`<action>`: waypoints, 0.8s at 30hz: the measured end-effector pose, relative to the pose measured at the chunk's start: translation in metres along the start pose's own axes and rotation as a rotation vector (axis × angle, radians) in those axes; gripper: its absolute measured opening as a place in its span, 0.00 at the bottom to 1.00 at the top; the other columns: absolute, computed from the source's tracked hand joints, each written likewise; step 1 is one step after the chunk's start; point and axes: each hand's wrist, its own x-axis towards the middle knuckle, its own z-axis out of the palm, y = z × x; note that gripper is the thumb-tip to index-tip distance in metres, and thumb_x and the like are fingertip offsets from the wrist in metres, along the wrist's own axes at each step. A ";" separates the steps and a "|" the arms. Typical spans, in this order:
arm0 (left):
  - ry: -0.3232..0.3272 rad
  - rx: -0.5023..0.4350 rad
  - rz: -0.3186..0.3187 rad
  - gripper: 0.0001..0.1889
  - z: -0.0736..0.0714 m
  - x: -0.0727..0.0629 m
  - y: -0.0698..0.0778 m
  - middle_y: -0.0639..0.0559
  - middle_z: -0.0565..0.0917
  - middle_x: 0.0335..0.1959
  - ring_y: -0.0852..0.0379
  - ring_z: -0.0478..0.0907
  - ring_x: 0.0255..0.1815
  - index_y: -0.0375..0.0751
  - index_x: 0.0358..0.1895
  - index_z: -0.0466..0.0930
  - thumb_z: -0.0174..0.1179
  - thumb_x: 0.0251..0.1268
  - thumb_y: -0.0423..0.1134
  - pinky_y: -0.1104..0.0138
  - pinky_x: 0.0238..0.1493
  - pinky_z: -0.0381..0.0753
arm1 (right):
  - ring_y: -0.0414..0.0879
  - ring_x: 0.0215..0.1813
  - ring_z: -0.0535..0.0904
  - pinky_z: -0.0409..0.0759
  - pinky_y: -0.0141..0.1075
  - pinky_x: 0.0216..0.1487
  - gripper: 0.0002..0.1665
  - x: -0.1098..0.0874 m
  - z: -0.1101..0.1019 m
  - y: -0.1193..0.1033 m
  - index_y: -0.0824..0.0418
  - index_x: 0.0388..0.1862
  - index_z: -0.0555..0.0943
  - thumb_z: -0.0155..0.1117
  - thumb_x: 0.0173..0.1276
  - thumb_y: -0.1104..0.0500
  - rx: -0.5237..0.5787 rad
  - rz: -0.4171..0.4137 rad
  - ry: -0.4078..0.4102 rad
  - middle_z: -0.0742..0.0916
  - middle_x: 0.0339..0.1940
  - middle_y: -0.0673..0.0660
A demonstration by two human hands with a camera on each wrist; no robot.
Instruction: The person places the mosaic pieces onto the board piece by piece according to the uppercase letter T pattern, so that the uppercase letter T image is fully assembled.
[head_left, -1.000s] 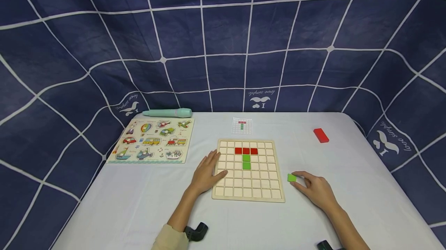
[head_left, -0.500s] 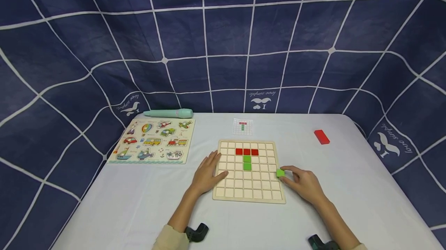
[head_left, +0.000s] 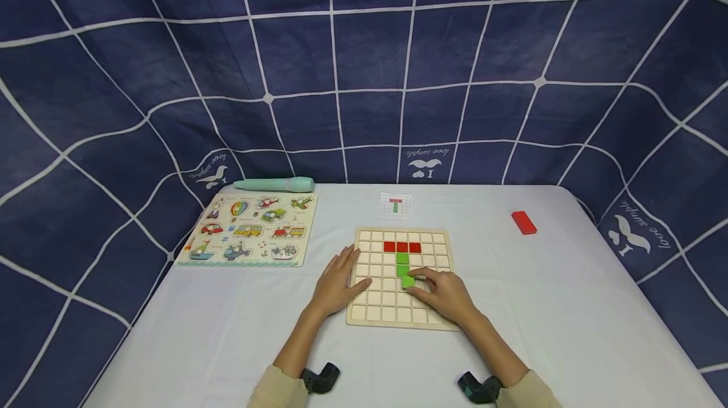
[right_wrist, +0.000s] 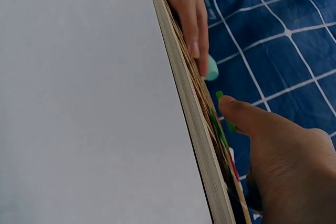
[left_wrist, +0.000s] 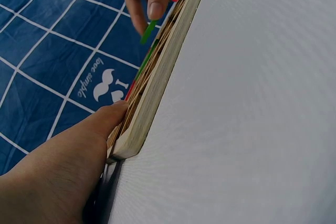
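A wooden grid board (head_left: 382, 314) lies on the white table, with a row of red square tiles (head_left: 402, 247) and two green tiles (head_left: 402, 259) in a column below the row's middle. Between thumb and fingertips my right hand (head_left: 446, 296) pinches another green tile (head_left: 407, 282), just under that column. In the right wrist view this pinched tile (right_wrist: 231, 126) is tilted and raised over the board's surface. My left hand (head_left: 334, 283) rests on the board's left edge, fingers straight and thumb on the grid; it also shows in the left wrist view (left_wrist: 68, 161).
Behind the board lies a small printed card (head_left: 395, 206) with a red and green T pattern. A red block (head_left: 524, 222) sits at the back right. A picture puzzle board (head_left: 250, 231) and a mint-green pen-shaped object (head_left: 274, 185) lie at the back left.
My right hand has carried the green tile leftward from the table beside the board to over the grid's middle. The left hand has stayed on the board's edge.
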 end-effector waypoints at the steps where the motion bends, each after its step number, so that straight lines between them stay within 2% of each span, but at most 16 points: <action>1: -0.001 0.000 0.000 0.40 0.000 0.000 0.000 0.42 0.57 0.70 0.50 0.50 0.71 0.36 0.69 0.57 0.54 0.60 0.59 0.60 0.70 0.44 | 0.30 0.13 0.51 0.54 0.26 0.15 0.18 0.001 0.002 -0.002 0.47 0.42 0.83 0.69 0.54 0.42 0.003 -0.005 -0.003 0.61 0.07 0.36; 12: 0.003 0.004 -0.004 0.40 0.000 0.001 0.000 0.43 0.57 0.70 0.50 0.51 0.71 0.36 0.69 0.58 0.54 0.60 0.59 0.60 0.70 0.45 | 0.30 0.13 0.52 0.56 0.27 0.15 0.18 0.006 0.008 -0.005 0.47 0.43 0.83 0.68 0.55 0.42 -0.001 -0.010 -0.014 0.62 0.07 0.36; 24: -0.001 -0.002 -0.006 0.40 0.001 0.000 0.000 0.43 0.57 0.70 0.50 0.50 0.71 0.36 0.69 0.58 0.54 0.60 0.59 0.60 0.70 0.44 | 0.30 0.13 0.52 0.54 0.27 0.15 0.19 0.004 0.009 -0.005 0.47 0.43 0.84 0.68 0.54 0.42 -0.019 0.023 -0.042 0.62 0.07 0.36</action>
